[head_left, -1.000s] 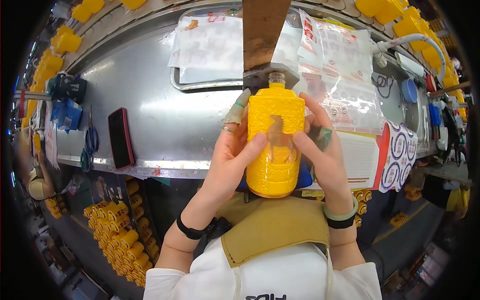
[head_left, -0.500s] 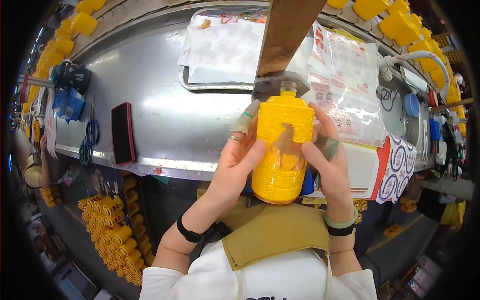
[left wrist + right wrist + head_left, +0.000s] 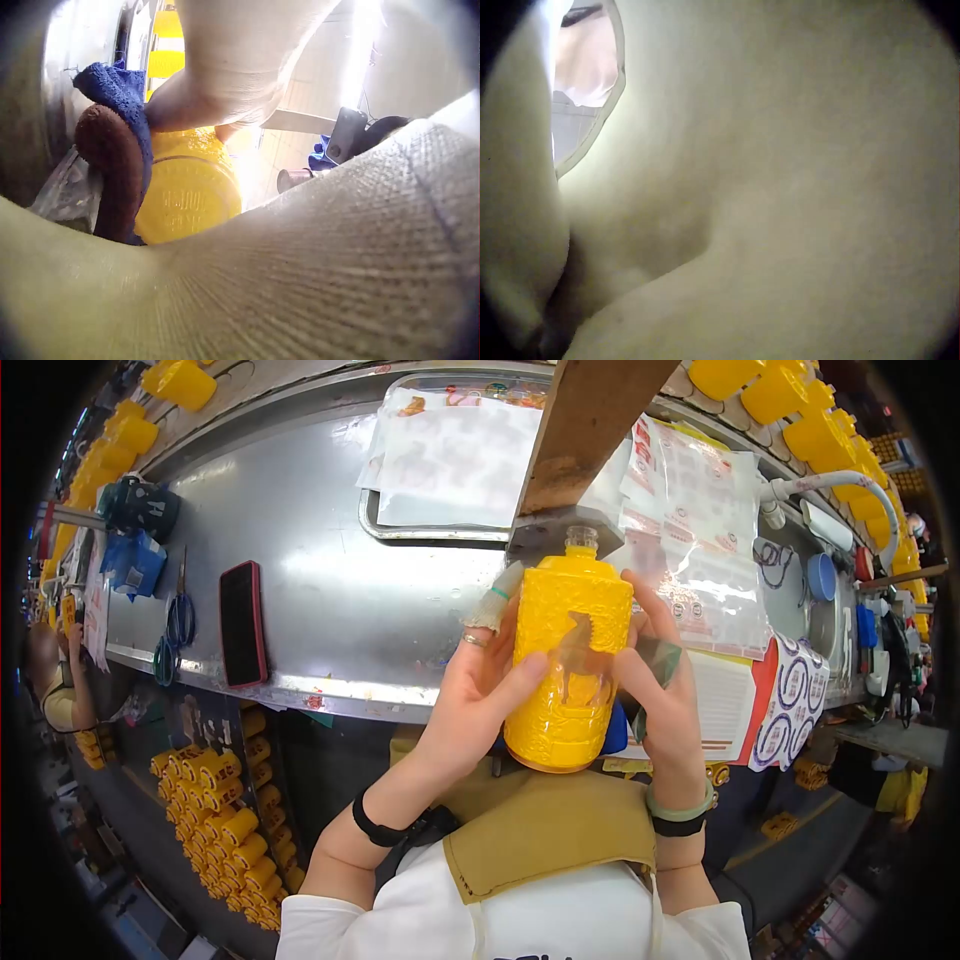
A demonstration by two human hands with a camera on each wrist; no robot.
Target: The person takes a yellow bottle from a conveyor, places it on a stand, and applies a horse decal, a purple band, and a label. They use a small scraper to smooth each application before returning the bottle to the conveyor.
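Scissors (image 3: 181, 622) first, out at the far left of the worktop (image 3: 330, 540), and just right of them a dark-screened phone (image 3: 242, 625) in a red case. Across we go to the tray (image 3: 430, 536), white sheets (image 3: 450, 465) piled over it. And here's the left grip (image 3: 478, 695), closed on the left flank of the yellow bottle (image 3: 572, 660), thumb flat across the front, a wrapped index finger up near the shoulder. The bottle sits squarely between the two grips, touching both, neither one nearer! Everything turns on that long axis: neck away from the person, leaning slightly right, base down toward the apron (image 3: 545, 830) at the worktop's near edge. The neck overlaps the foot of a wooden post (image 3: 600, 440); contact there, I can't tell. Right grip (image 3: 665, 695) next, holding the opposite flank, thumb on the front too. Beyond it, printed plastic sheets (image 3: 700, 540), then a blue cup (image 3: 822, 577) far right.
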